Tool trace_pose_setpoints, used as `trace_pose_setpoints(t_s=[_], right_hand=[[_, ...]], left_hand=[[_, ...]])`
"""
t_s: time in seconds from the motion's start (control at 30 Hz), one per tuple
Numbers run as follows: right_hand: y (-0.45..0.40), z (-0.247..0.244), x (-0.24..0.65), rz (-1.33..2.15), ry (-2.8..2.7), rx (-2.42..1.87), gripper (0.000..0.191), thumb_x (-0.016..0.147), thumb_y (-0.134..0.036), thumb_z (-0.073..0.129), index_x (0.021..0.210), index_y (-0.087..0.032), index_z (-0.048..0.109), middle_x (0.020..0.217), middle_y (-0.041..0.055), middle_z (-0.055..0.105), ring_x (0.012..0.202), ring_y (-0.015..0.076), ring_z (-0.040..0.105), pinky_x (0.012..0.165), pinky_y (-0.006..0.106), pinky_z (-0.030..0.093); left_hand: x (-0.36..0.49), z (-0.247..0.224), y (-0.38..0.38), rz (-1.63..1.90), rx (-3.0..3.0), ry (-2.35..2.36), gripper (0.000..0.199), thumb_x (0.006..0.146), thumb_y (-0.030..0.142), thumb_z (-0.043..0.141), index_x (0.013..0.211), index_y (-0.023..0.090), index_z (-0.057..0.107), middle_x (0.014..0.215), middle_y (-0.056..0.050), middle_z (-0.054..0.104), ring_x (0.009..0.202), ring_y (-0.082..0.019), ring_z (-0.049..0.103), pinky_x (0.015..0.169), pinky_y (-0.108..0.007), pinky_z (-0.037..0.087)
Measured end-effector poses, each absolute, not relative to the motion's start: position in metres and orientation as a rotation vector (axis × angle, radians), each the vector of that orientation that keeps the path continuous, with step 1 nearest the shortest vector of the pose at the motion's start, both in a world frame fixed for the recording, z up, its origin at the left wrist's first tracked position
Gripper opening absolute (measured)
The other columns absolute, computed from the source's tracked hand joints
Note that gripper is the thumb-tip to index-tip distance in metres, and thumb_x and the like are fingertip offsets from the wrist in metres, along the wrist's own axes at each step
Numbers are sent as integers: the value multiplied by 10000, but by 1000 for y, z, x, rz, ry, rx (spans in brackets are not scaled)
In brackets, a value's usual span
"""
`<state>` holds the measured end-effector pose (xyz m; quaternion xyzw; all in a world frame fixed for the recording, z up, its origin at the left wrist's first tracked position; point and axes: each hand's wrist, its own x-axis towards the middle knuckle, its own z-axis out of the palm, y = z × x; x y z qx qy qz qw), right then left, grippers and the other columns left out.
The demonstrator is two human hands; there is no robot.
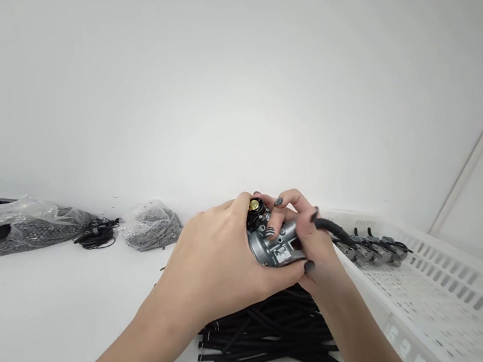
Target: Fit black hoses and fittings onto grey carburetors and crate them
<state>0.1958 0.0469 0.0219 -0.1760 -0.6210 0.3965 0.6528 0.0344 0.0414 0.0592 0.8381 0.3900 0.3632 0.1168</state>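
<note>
Silver-grey metal part (280,248) is sitting mid-view in head cam. L hand (217,258) is wrapping it from 9 o'clock, fingers pinching its body, thumb along near side; R hand (319,248) is holding from 4, fingers curling onto it. Blk hose (335,230) is poking out at 3. Blk tubes (271,338) are lying at 6 on table (61,313); white basket (429,298) w/ similar units (374,250) is standing at 4.
</note>
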Motion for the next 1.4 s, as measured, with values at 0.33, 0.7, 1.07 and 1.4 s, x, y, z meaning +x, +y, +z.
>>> trace_pose_setpoints(t_s=[0.33, 0.7, 1.07, 1.4], right_hand=[[38, 34, 186, 1072, -1180, -374, 485, 833, -768, 640, 915, -290, 660, 699, -8, 691, 1106, 261, 715, 1059, 435, 529], [38, 36, 180, 1029, -1090, -379, 647, 756, -843, 640, 1141, -327, 696, 1050, 40, 703, 1107, 263, 702, 1072, 463, 541], [29, 37, 183, 1004, -1155, -417, 589, 860, -818, 540, 830, -264, 736, 1085, 52, 735, 1188, 259, 660, 1138, 444, 483], [34, 39, 188, 1061, -1164, -500, 497, 867, -721, 639, 883, -233, 730, 1057, 58, 752, 1157, 244, 668, 1147, 405, 460]], left_hand=[[35, 61, 40, 1014, 2451, 1101, 409, 661, 555, 729, 839, 256, 514, 752, 16, 682, 619, -205, 627, 520, -297, 406], [34, 62, 36, 1044, 2558, 1079, 392, 681, 559, 692, 841, 246, 519, 734, 0, 671, 560, -192, 590, 474, -295, 372], [34, 69, 31, 1034, 2213, 1036, 409, 596, 502, 781, 879, 266, 602, 759, 38, 690, 628, -189, 608, 514, -284, 437], [34, 67, 35, 1005, 2369, 1032, 388, 637, 499, 742, 878, 249, 569, 786, 3, 700, 631, -218, 631, 546, -316, 431]])
